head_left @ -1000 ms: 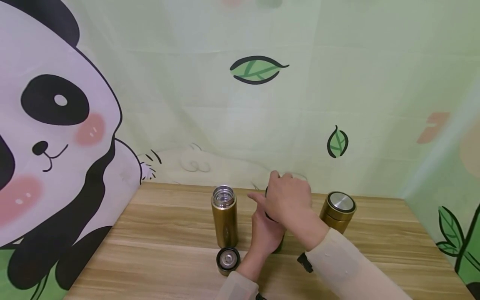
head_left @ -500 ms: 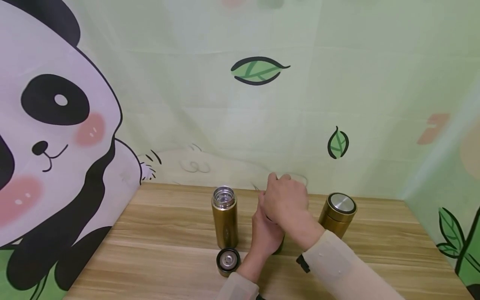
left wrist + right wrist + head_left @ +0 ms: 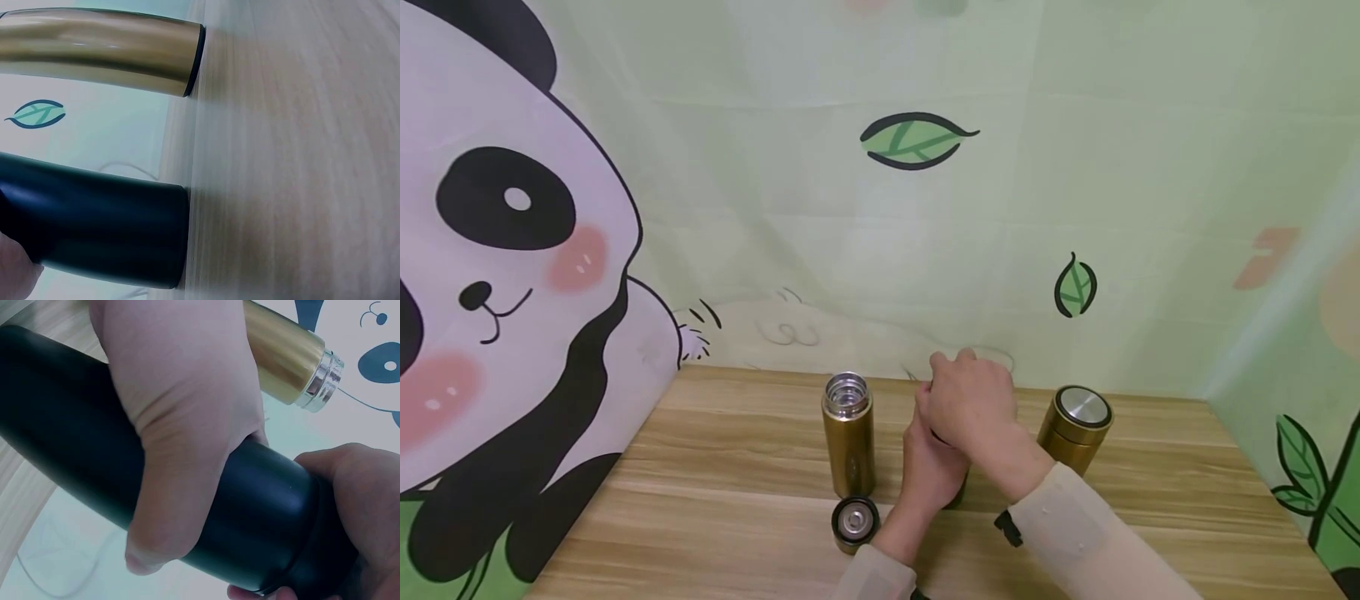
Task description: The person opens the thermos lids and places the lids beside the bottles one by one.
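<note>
My left hand (image 3: 931, 467) wraps around the body of a dark thermos (image 3: 269, 506); its fingers cross the body in the right wrist view. My right hand (image 3: 972, 400) grips the thermos's dark lid (image 3: 322, 547) from above, covering most of it in the head view. The dark thermos's base meets the table in the left wrist view. To the left stands a gold thermos (image 3: 850, 450) without a lid, its steel mouth showing. Just in front of it a lid (image 3: 855, 521) lies with its inner side up.
Another gold thermos (image 3: 1078, 429), capped with a steel-topped lid, stands to the right behind my right forearm. The wooden table (image 3: 722, 483) ends at a green printed backdrop (image 3: 775, 208) with a panda on the left.
My right hand has turned on the lid and shifted slightly left; its thumb no longer sticks out to the side. My left hand keeps its grip on the thermos.
</note>
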Demonstrator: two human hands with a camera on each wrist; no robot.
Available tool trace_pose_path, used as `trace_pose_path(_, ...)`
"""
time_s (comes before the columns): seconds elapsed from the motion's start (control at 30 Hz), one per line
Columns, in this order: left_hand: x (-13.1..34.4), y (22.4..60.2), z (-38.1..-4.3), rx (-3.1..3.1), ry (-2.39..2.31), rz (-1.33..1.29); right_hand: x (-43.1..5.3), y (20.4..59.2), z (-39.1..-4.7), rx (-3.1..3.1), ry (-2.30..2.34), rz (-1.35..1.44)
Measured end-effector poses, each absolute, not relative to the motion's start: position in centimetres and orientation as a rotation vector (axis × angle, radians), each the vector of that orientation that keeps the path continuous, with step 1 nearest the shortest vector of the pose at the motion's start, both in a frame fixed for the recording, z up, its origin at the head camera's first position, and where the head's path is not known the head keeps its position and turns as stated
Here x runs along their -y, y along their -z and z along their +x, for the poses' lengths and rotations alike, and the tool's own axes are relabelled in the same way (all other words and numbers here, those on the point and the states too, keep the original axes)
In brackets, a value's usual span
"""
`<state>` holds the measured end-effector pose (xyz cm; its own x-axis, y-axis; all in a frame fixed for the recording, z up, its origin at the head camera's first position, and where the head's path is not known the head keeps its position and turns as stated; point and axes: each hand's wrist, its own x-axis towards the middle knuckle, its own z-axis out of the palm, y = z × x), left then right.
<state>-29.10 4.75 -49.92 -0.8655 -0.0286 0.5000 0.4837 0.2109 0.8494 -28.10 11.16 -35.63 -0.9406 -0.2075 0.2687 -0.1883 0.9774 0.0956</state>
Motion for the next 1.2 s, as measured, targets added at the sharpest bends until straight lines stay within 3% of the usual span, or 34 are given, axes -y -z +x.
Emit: trace_pose_path(1.2,-4.4,49.4,-29.0,2.151,1.868,-0.412,-12.8,35.8,-28.7,2.789,0.109,0.501)
